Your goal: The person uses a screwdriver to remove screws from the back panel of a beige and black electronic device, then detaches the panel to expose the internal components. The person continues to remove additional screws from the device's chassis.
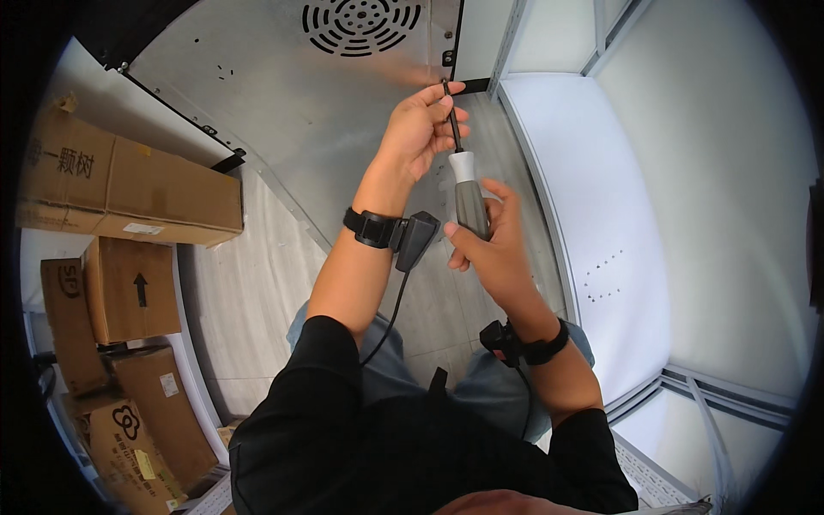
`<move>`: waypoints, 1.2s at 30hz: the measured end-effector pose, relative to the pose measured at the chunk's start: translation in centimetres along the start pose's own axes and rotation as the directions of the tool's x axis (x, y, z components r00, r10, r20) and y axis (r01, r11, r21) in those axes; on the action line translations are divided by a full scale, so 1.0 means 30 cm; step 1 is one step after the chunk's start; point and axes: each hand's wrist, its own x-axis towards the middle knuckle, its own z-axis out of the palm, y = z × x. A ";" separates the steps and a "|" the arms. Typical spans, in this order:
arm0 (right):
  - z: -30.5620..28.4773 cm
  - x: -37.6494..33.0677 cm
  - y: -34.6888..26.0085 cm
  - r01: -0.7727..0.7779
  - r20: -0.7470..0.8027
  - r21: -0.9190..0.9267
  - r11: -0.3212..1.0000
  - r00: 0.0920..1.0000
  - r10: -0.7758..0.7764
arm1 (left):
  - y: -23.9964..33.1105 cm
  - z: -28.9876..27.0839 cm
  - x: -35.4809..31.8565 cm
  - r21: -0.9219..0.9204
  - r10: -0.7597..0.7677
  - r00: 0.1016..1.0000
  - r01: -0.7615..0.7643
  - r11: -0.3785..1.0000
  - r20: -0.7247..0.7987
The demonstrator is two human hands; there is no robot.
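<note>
A screwdriver (pixel 470 204) with a grey handle, a pale collar and a dark shaft points away from me. My right hand (pixel 498 245) is closed round its handle, thumb on the near side. Further up, my left hand (pixel 419 130) is closed on the shaft close to the tip, between thumb and fingers. The tip lies by the right edge of a large bare metal panel (pixel 283 129). Whether a screw sits at the tip is too small to make out. Several dark fasteners (pixel 447 57) show along that edge, just beyond my left fingertips.
A round slotted vent (pixel 361 13) is cut into the panel's far part. Cardboard boxes (pixel 137 287) are stacked on the left. To the right runs a white panel (pixel 592 215) with a metal frame (pixel 730 395). Cabled black bands are on both my wrists, above a grey floor (pixel 249 292).
</note>
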 end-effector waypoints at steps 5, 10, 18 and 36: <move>0.009 0.009 0.028 0.009 -0.078 0.079 0.997 0.997 -0.003 | -0.001 0.016 -0.013 0.043 0.019 0.997 -0.016 0.999 -0.073; 0.009 -0.009 -0.013 -0.059 -0.054 0.176 0.983 0.996 0.069 | 0.019 0.001 -0.029 0.017 -0.008 1.000 0.008 1.000 0.005; -0.020 0.003 -0.014 -0.236 0.134 0.339 0.911 0.970 0.201 | 0.008 -0.016 -0.017 0.055 0.014 1.000 -0.015 0.998 0.013; -0.012 0.011 0.013 -0.227 0.055 0.238 0.944 0.974 0.220 | 0.000 0.002 -0.027 0.167 0.077 0.997 -0.073 0.983 -0.016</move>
